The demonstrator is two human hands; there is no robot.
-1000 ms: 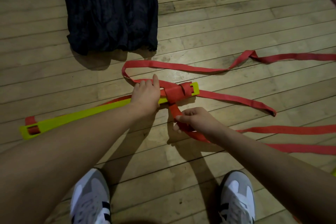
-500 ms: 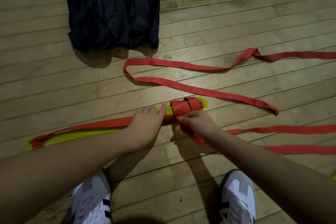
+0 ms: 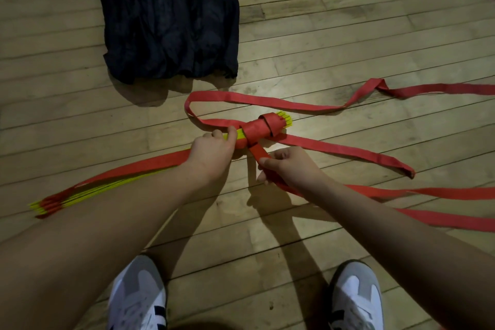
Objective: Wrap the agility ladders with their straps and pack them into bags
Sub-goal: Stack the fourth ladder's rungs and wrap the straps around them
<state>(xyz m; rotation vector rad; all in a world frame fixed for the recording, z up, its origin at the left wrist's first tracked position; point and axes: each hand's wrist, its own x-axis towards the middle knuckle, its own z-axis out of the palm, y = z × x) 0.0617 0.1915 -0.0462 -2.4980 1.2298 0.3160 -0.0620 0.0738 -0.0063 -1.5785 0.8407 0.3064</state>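
Two hands work low over the wooden floor [image 3: 348, 21], seen from the head camera alone. The left hand [image 3: 214, 150] grips the bundle of yellow ladder rungs [image 3: 107, 190], fingers curled round it just beside the red wrap [image 3: 263, 128] at its right end. The right hand [image 3: 289, 166] pinches the red strap [image 3: 257, 151] where it comes down out of that wrap, thumb and fingers clenched on the webbing. The rest of the strap loops loose across the boards to the right, and a dark bag [image 3: 171, 21] lies flat further off, well apart from the bundle. White shoes [image 3: 139, 300] stand at the bottom edge.

The wrap sits very near the tip of the rungs, so a hard pull could, I think, slide it off the end and let the stack fan out. The long loose tails might also twist or snag under a shoe as they are drawn in.
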